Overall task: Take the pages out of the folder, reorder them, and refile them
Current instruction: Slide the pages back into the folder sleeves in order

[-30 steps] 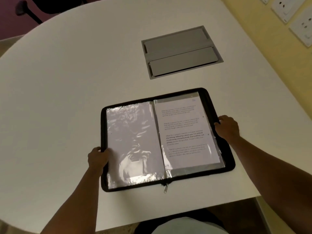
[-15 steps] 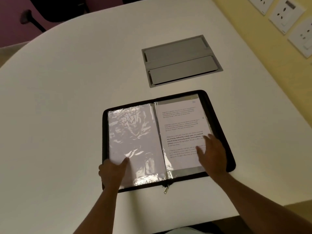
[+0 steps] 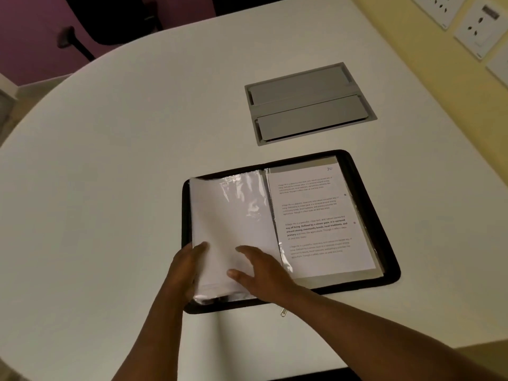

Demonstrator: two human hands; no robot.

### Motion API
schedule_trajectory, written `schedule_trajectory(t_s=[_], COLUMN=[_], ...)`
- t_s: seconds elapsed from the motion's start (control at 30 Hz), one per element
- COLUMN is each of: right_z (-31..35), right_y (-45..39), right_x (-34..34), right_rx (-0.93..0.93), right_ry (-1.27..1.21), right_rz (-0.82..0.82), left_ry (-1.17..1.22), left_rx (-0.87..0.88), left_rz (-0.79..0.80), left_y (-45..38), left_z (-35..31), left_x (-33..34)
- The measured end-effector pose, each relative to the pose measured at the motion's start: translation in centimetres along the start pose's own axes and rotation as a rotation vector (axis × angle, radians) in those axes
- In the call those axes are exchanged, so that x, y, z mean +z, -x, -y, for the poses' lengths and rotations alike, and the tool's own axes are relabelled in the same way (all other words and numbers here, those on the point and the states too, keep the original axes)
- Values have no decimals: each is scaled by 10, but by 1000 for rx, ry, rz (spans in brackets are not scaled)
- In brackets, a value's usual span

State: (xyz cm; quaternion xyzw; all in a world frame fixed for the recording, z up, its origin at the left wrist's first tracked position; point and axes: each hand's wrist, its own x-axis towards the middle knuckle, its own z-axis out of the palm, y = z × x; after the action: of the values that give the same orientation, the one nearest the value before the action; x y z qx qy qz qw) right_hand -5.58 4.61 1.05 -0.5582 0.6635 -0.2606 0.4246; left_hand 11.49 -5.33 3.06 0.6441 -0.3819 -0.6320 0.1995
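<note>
A black zip folder [image 3: 343, 289] lies open on the white table. Its right half shows a printed page [image 3: 316, 215] inside a clear sleeve. On the left half, a stack of clear sleeves with white pages [image 3: 228, 215] is lifted slightly at its near end. My left hand [image 3: 184, 270] grips the stack's lower left edge, thumb on top. My right hand [image 3: 264, 273] rests on the lower part of the same stack with fingers spread and fairly straight.
A grey cable hatch [image 3: 309, 103] is set into the table beyond the folder. Wall sockets [image 3: 479, 28] sit on the yellow wall at right. A dark chair [image 3: 110, 17] stands past the far edge. The folder's zipper pull [image 3: 283, 312] hangs toward me.
Both hands left the folder's outer edges and came onto the pages. My right hand crossed from the right page to the left stack, whose near end my left hand now holds raised.
</note>
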Motion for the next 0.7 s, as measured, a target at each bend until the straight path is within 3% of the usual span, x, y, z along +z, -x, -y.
schedule_trajectory(t_s=[0.13,0.27,0.4,0.5,0.6,0.7], right_z=[38,60,54,32,6,-27], right_y=[-12,-20,-19,-12,6,25], right_x=[2,-13,-44,-77,-111,-141], right_rx=[53,204,340,390,395,405], right_ry=[-60,-268,-471,-415,-398,-460], right_rz=[58,-13,-112,-235,-271,-310], left_ry=[39,-37,-319,-446,-589,-906], left_rx=[34,118,252,406,549,653], left_rz=[212,389,474,425,205,31], left_y=[18,24,31,36,22,-3], left_z=[-17,-17,-13,-12,1,20], left_x=[9,26,46,58,54,35])
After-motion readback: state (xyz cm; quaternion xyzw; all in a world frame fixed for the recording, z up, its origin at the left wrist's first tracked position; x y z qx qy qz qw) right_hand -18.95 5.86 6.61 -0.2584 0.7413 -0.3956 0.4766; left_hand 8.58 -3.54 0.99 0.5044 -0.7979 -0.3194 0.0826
